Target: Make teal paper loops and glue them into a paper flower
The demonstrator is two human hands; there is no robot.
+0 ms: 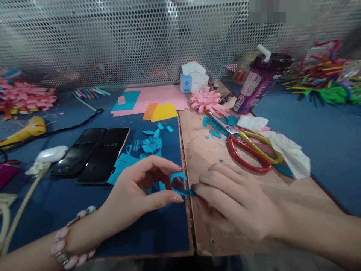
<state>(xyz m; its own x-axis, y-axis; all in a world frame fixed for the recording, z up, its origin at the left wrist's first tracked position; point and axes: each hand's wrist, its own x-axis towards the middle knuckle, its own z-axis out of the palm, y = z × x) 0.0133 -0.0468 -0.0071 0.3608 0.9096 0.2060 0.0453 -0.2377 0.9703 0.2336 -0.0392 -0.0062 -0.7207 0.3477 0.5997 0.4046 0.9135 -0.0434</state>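
A narrow blue paper strip (172, 180) is bent into a loop between my hands. My left hand (143, 184), with a beaded bracelet at the wrist, curves its thumb and index finger around the loop from below and above. The strip's end is pinched in the fingertips of my right hand (234, 199), partly hidden behind the knuckles. Just beyond my left hand sit a blue paper flower (152, 145) and blue paper pieces (124, 165). Scissors (249, 152) with one red and one yellow handle rest past my right hand.
Two phones (103, 154) lie at left near a white plug (52, 154) and a yellow tool (25, 131). Behind are pink paper (160, 96), a pink paper flower (205, 99), a tissue box (186, 82) and a purple cup (256, 84). Crumpled tissue (293, 150) lies right.
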